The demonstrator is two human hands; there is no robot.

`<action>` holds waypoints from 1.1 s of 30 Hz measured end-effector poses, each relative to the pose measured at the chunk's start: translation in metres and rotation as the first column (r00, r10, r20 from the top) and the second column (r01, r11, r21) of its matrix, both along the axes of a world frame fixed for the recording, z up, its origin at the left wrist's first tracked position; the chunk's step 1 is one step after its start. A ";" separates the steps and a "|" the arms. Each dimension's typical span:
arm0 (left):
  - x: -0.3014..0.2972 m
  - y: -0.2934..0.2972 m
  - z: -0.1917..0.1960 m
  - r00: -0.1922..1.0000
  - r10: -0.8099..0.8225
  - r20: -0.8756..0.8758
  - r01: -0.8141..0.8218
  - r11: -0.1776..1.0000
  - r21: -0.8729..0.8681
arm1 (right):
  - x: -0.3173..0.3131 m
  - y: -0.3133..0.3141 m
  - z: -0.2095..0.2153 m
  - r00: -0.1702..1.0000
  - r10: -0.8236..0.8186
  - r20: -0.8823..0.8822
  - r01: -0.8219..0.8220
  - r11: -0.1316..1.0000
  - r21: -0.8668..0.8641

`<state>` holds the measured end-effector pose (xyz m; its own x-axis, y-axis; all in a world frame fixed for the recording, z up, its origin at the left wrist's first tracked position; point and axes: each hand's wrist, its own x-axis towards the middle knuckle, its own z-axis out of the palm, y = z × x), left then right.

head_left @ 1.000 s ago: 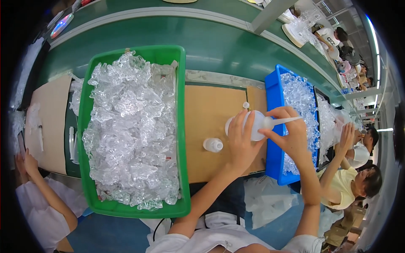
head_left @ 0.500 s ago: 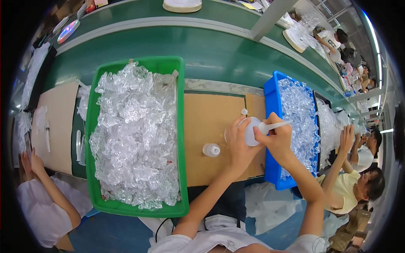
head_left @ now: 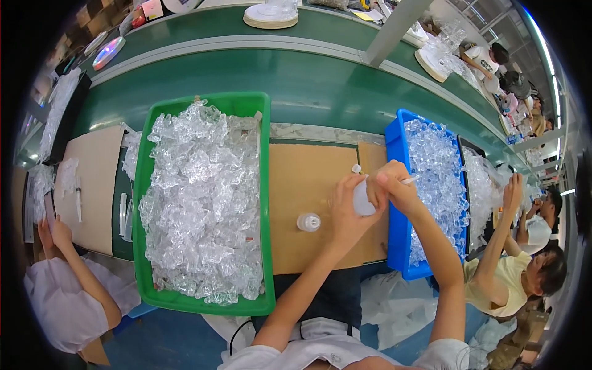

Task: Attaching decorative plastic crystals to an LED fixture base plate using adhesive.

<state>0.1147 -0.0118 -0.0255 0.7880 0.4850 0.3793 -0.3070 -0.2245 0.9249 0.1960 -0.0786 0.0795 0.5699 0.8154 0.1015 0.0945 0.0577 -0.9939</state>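
My left hand (head_left: pixel 349 208) is wrapped round a translucent white squeeze bottle (head_left: pixel 362 200), held tilted above the cardboard. My right hand (head_left: pixel 394 187) closes over the bottle's top, gripping the nozzle cap (head_left: pixel 409 180); only the pale tip of its spout shows past the fingers. Where cap and bottle meet is hidden by the right hand. Left of my hands a small clear bottle (head_left: pixel 308 222) rests on the cardboard mat (head_left: pixel 308 253). A small white cap (head_left: pixel 356 168) lies just beyond my left fingers.
A green bin (head_left: pixel 266 203) heaped with clear plastic pieces stands at left. At right is a blue bin (head_left: pixel 394 203) of smaller clear pieces. A person (head_left: pixel 80 290) holding a phone-like object sits far left; another person (head_left: pixel 512 271) works at right. A green bench (head_left: pixel 308 74) runs behind.
My right hand has moved up slightly and closed further round the nozzle cap, hiding most of the spout. My left hand still holds the bottle. The whole view has shifted a little.
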 end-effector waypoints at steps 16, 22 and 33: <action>0.006 -0.023 0.002 0.961 0.270 -0.054 -0.271 0.963 -0.007 | -0.022 0.022 -0.013 0.789 -0.614 -0.019 0.612 0.784 0.101; 0.004 -0.001 -0.001 1.000 0.007 -0.007 -0.008 0.993 -0.121 | 0.000 0.004 -0.009 0.998 0.020 0.059 -0.011 0.990 -0.142; 0.011 -0.032 -0.006 0.901 0.434 0.016 -0.435 0.900 0.041 | -0.032 0.037 -0.021 0.656 -0.752 0.053 0.743 0.657 0.130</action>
